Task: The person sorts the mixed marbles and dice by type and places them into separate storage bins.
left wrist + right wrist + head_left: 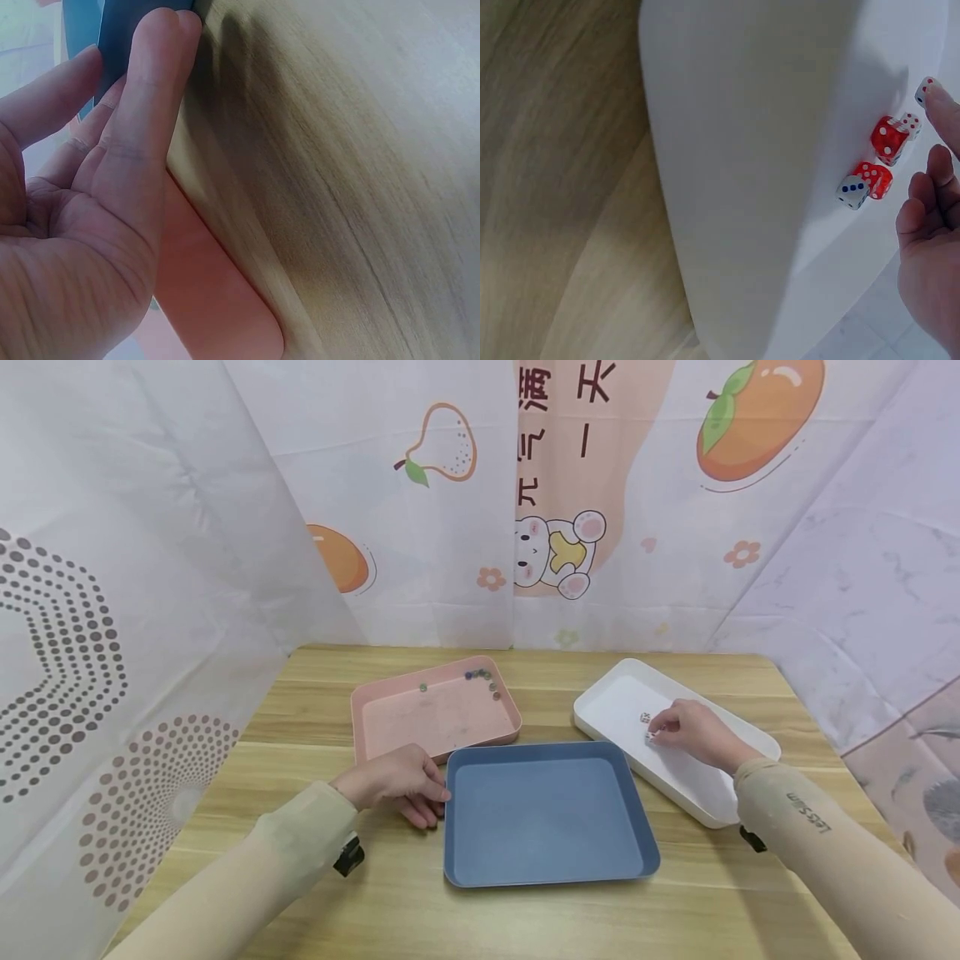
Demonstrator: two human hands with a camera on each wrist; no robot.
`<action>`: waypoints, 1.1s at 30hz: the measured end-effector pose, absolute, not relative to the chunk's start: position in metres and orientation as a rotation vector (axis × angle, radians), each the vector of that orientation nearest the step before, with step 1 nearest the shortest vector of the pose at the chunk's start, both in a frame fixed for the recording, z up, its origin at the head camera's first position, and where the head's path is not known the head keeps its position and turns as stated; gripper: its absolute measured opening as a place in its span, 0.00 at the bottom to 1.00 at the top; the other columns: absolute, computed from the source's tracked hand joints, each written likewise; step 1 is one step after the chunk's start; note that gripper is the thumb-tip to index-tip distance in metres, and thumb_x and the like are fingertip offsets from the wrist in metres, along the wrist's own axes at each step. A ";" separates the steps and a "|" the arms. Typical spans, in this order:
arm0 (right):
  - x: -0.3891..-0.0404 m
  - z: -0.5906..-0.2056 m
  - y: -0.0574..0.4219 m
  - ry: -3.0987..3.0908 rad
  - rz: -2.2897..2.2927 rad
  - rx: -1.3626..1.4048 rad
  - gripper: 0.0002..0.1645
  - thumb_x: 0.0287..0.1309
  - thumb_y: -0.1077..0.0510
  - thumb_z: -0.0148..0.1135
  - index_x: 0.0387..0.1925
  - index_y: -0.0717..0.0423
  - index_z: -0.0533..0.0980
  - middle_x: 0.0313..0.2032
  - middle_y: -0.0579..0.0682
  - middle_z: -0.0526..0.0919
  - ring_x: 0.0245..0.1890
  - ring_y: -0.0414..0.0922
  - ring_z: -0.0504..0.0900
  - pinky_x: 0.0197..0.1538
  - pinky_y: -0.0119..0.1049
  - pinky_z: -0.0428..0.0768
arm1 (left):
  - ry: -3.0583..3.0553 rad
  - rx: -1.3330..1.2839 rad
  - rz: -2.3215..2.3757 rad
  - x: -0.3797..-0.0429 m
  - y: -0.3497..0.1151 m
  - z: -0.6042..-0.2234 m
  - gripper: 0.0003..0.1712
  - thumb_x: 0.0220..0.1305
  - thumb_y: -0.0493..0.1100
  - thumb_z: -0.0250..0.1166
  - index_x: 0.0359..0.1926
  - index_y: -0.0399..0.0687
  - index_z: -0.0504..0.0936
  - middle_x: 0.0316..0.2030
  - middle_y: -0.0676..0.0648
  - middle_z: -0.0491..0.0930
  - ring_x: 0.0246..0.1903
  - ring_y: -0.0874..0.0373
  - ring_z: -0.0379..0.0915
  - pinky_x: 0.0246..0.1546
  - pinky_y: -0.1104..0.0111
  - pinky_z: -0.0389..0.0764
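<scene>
My left hand (401, 781) pinches the left rim of a blue-grey tray (551, 750), its thumb at the edge and fingertips against the outer wall. Inside the white tray (750, 739), at the right, my right hand (697, 735) reaches down with its fingers bent. At its fingertips is a white die (924, 88) with red pips, pinched by a thumb or finger; the opposing digit is hidden. Just beside lie a clear red die (889, 136), a white die with blue pips (853, 192) and further dice, close together on the tray floor.
A pink tray (362, 727) stands behind the left hand, near the blue-grey tray's back-left corner. Several small glass marbles (423, 687) lie in it, mostly at its back-right corner. All trays rest on a wooden table (375, 893); printed curtains (420, 552) hang around it.
</scene>
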State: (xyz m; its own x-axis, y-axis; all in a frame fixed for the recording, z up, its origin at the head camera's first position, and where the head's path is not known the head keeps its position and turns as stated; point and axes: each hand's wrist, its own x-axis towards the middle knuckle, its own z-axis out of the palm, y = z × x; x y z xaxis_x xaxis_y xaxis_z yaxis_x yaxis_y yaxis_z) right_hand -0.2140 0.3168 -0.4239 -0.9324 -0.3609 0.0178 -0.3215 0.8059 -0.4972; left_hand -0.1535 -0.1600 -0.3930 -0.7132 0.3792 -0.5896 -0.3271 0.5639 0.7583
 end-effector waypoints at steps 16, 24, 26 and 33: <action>-0.212 -0.430 0.325 2.939 -0.753 -0.522 0.09 0.55 0.64 0.73 0.40 0.57 0.87 0.29 0.47 0.75 0.33 0.43 0.70 0.35 0.34 0.70 | 2.065 0.070 1.184 -0.153 -0.161 -0.395 0.08 0.67 0.38 0.70 0.39 0.34 0.87 0.31 0.38 0.87 0.28 0.49 0.87 0.31 0.59 0.91; -0.202 -0.415 0.331 2.965 -0.755 -0.479 0.10 0.62 0.59 0.70 0.44 0.58 0.87 0.32 0.48 0.80 0.35 0.44 0.74 0.37 0.36 0.74 | 2.178 0.155 1.248 -0.157 -0.174 -0.383 0.14 0.71 0.44 0.66 0.41 0.34 0.88 0.34 0.37 0.88 0.28 0.50 0.87 0.31 0.60 0.91; -0.199 -0.409 0.334 2.972 -0.749 -0.455 0.12 0.65 0.58 0.68 0.46 0.59 0.86 0.35 0.50 0.82 0.36 0.46 0.75 0.38 0.38 0.75 | 2.286 0.162 1.236 -0.161 -0.179 -0.375 0.15 0.72 0.44 0.66 0.42 0.34 0.88 0.34 0.37 0.88 0.29 0.50 0.87 0.31 0.60 0.90; -0.191 -0.400 0.352 3.017 -0.718 -0.376 0.20 0.72 0.54 0.61 0.55 0.67 0.81 0.51 0.69 0.81 0.46 0.61 0.80 0.46 0.56 0.81 | 2.748 0.093 1.141 -0.175 -0.212 -0.348 0.20 0.77 0.49 0.59 0.52 0.38 0.86 0.41 0.37 0.87 0.36 0.46 0.87 0.32 0.61 0.89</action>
